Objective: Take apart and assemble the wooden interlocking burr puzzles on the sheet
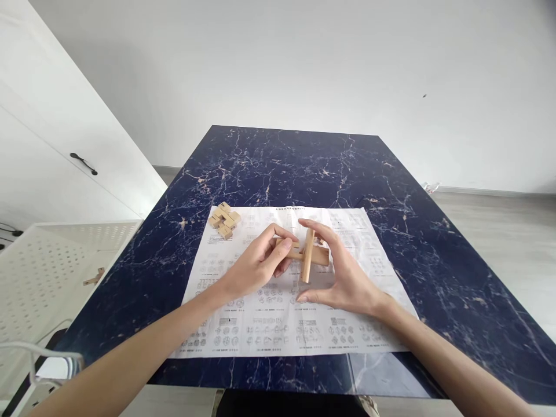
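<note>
My left hand (254, 263) is closed, thumb and fingers pinching the left end of a pale wooden puzzle piece. Across this piece stands a rounded wooden bar (308, 258), and a broader wooden block end (321, 255) juts out to its right. Around the bar's right side curves my right hand (350, 278), open, with thumb and forefinger far apart; whether its other fingers touch the wood I cannot tell. Beneath both hands lies a white sheet (269, 313) printed with rows of small diagrams. Part of the wood is hidden by my fingers.
A cluster of wooden puzzle blocks (225, 220) sits at the sheet's far left corner. The dark blue marbled table (286, 165) reaches toward a pale wall. At the left are a white perforated surface (47, 278) and a cabinet with a black handle (84, 164).
</note>
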Demonstrator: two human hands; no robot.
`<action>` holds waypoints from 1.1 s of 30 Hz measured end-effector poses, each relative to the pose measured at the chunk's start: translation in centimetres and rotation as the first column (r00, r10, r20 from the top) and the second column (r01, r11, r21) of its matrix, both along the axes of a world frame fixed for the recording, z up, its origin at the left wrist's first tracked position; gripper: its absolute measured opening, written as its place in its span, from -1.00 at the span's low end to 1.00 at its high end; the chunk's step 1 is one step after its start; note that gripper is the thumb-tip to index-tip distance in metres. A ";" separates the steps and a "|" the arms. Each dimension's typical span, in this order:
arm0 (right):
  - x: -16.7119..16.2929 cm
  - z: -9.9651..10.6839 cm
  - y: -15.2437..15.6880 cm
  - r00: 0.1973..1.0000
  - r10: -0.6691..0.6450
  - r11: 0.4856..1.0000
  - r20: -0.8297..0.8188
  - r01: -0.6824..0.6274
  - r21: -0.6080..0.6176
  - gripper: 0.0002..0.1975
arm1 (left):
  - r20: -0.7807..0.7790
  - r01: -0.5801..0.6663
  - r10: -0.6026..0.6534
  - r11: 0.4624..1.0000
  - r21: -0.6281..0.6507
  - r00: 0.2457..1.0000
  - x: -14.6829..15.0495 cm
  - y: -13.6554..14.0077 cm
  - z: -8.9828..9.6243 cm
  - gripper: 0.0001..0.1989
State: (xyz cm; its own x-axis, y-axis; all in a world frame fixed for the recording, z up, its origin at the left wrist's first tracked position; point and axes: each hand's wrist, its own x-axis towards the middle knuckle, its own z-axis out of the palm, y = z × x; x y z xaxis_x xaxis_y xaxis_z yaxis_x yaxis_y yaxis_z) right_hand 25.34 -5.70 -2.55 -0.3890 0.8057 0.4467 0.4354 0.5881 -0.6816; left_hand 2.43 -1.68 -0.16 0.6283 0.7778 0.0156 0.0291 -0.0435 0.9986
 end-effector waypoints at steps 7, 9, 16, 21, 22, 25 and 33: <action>-0.1 -0.1 0.0 0.998 -0.056 0.997 -0.017 0.057 0.058 -0.10 | -0.023 -0.010 0.010 1.000 -0.015 1.000 0.0 -0.1 0.0 -0.71; -0.2 0.1 0.0 0.997 -0.074 0.994 -0.017 0.075 0.078 -0.12 | -0.017 -0.012 0.012 1.000 -0.019 1.000 0.0 -0.1 0.2 -0.71; -0.3 0.6 -0.1 0.992 -0.125 0.985 -0.026 0.127 0.113 -0.12 | 0.041 -0.015 0.016 0.999 -0.031 0.999 0.3 0.1 0.5 -0.71; -0.4 0.8 -0.2 0.989 -0.137 0.980 -0.048 0.143 0.138 -0.14 | 0.060 0.001 0.001 0.999 -0.044 0.998 0.2 0.2 0.3 -0.71; -0.4 0.9 -0.2 0.989 -0.137 0.980 -0.053 0.143 0.140 -0.14 | 0.063 0.006 -0.003 0.999 -0.044 0.998 0.1 0.3 0.3 -0.71; -0.3 1.1 -0.1 0.988 -0.130 0.981 -0.085 0.141 0.136 -0.14 | 0.071 -0.002 0.004 1.000 -0.026 0.997 -0.2 0.5 0.5 -0.72; -0.1 0.8 0.1 0.983 -0.123 0.990 -0.138 0.132 0.059 -0.14 | 0.101 -0.008 0.011 1.000 -0.026 0.995 -0.4 0.8 0.4 -0.74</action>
